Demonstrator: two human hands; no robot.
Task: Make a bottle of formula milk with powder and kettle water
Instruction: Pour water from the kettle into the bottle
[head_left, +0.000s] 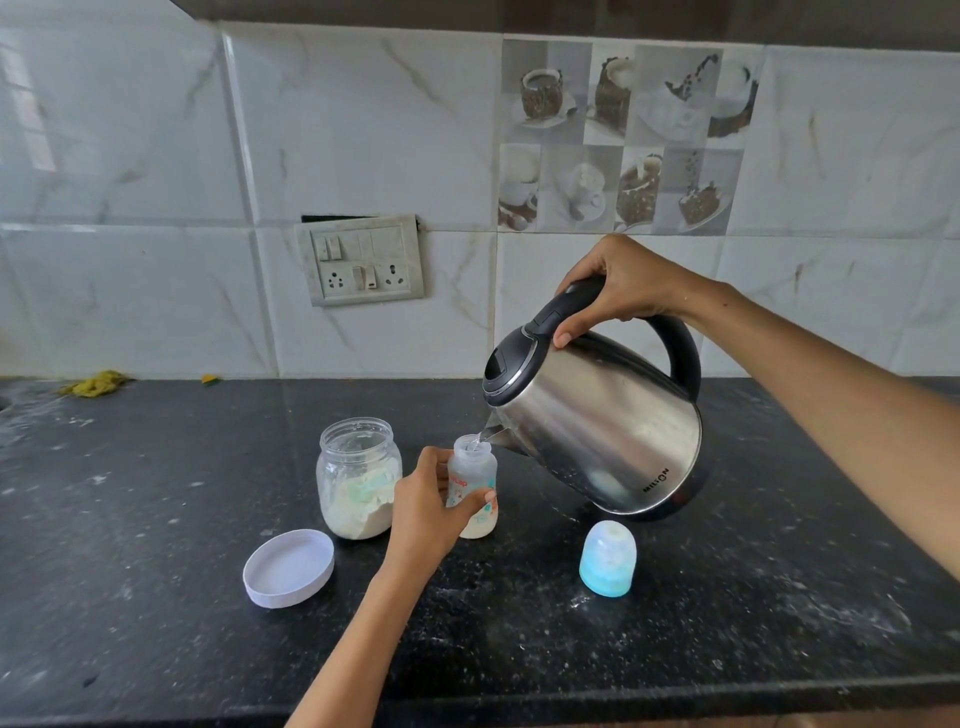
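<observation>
A small clear baby bottle (474, 470) stands upright on the black counter (156, 519), with pale powder in its bottom. My left hand (426, 514) is wrapped around its lower half. My right hand (618, 288) grips the black handle of a steel kettle (597, 426), tilted left with its spout over the bottle's mouth. Water runs from the spout into the bottle. An open clear jar of white powder (358, 478) stands just left of the bottle, with a scoop half buried in it.
The jar's white lid (288, 567) lies upside down in front of the jar. A blue bottle cap with teat (608, 558) stands right of the bottle, below the kettle. Yellow scraps (96, 383) lie at the back left by the tiled wall. A switch panel (361, 260) hangs above.
</observation>
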